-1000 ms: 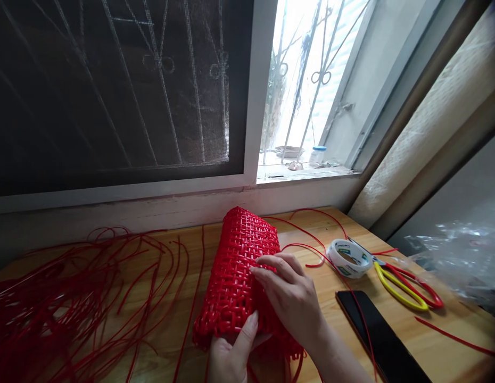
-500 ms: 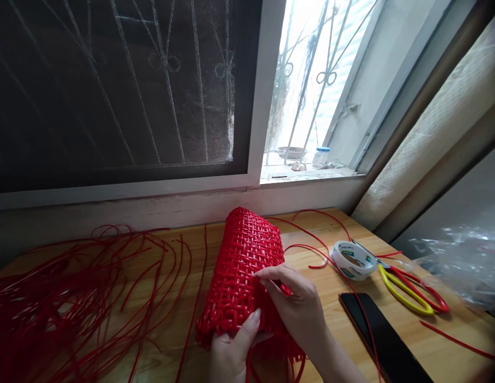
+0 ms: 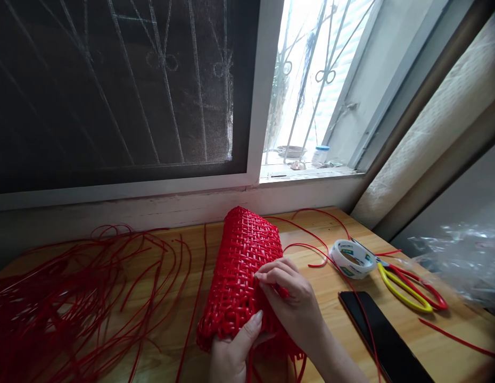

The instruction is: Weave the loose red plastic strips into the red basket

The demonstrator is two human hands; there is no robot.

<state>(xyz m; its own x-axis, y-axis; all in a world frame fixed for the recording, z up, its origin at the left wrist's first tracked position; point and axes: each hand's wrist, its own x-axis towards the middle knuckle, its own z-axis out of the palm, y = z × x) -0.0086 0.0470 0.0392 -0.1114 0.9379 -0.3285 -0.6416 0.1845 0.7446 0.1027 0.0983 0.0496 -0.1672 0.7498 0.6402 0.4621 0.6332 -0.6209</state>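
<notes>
A red woven basket, made of glossy plastic cord, lies on its side on the table, its near end toward me. My left hand grips the near edge, thumb on top of the weave and fingers tucked underneath, mostly hidden. On the basket's right side, my right hand has thumb and index finger pinched together against the weave at a strand; the strand itself is mostly covered by the fingertips. Loose cord ends hang below the basket's near edge.
A heap of loose red cords covers the left of the wooden table. At right are a tape roll, scissors with yellow and red handles, a black phone and clear plastic. The window wall bounds the back.
The right hand's fingers have curled slightly and shifted a little at the same spot on the weave. The left thumb has edged slightly right; the basket hardly moves.
</notes>
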